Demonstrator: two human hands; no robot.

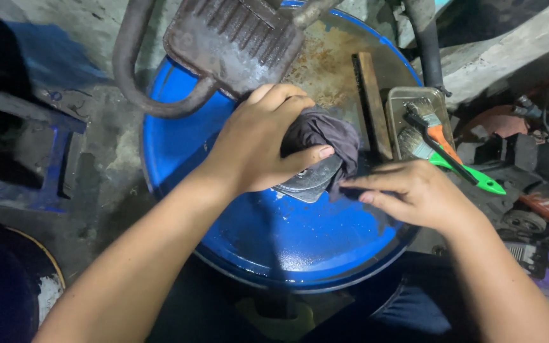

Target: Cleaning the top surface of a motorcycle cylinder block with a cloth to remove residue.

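My left hand [255, 140] presses a dark grey rag [325, 130] onto a small silvery metal part [306, 182] on top of a blue drum [274, 235]. Its fingers curl over the rag and the thumb lies along the part's edge. My right hand [414, 194] is just right of the part, fingertips pinching the rag's lower corner. Most of the metal part is hidden under the rag and my left hand.
A rusty finned metal casing [236, 38] with a curved pipe [131, 76] rests on the drum's far side. A wooden-backed brush [371, 101] lies beside a metal tray [401, 101] holding paintbrushes, one green-handled [471, 178]. Tools and parts clutter the right; a blue stool [52, 152] stands left.
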